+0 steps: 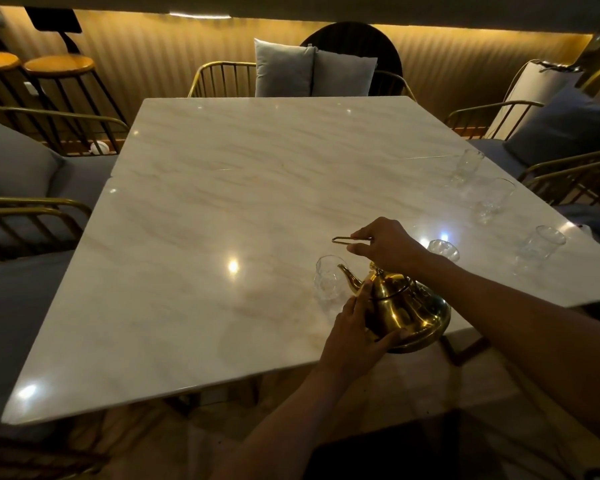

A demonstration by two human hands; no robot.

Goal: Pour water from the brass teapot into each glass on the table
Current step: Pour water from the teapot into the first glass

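Brass teapot (407,308) held just above the near right part of the counter (257,188), tilted so the spout (349,277) points left toward a glass (328,277). Spout tip right at the rim of that glass, touching or nearly so; cannot tell which. No water stream discernible.

Right hand (385,244) above the teapot, fingers (361,234) clenched on the thin wire handle (343,240), which juts out to the left of the fist. Left hand (355,327) pressed against the teapot's near left side, fingers (362,299) spread over the belly and thumb under the lower edge, gripping the body.

Four more glasses to the right: one (444,250) just behind the right wrist, partly hidden; one (539,245) near the right edge; another (492,199) farther back; the last (468,166) farthest along the same edge. All upright; contents too faint to judge.

Counter pale marble with light veins, glossy, with bright lamp reflections. Rest of its surface bare of other items.

Around it: gold-framed chairs with grey cushions, two pillows (312,69) on the far chair, wooden stools (59,64) at far left against a ribbed, warmly lit wall.
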